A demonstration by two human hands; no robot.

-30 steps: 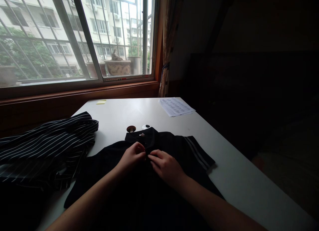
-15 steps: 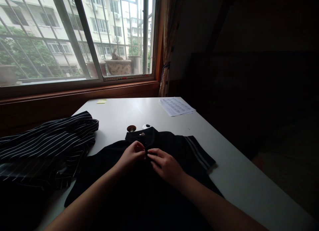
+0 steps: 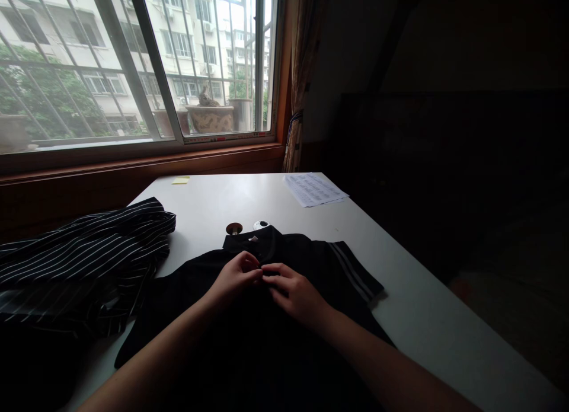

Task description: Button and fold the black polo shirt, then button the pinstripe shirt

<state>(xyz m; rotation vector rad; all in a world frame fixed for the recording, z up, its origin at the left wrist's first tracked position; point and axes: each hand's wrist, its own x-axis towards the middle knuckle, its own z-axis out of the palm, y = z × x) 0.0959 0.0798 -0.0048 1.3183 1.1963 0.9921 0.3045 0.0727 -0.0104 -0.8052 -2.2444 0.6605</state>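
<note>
Fingers of left hand (image 3: 237, 275) and right hand (image 3: 296, 290) are bent together over the shirt (image 3: 262, 323); gripping cannot be told. Its right edge is bordered by table (image 3: 422, 308).

- The left hand (image 3: 237, 272) and the right hand (image 3: 296, 288) are together on a dark shirt (image 3: 267, 326) – fingertips meet just below its collar (image 3: 269, 241).
- The shirt lies on a white table (image 3: 422, 317).
- A striped garment (image 3: 89, 246) is at left – papers (image 3: 315, 188) farther away.

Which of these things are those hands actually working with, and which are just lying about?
In use:
Dark collared shirt, laid out on the white table
Left hand and right hand, close together at the shirt's front

Lying about:
Striped cloth
Printed papers
Yellow note
</note>
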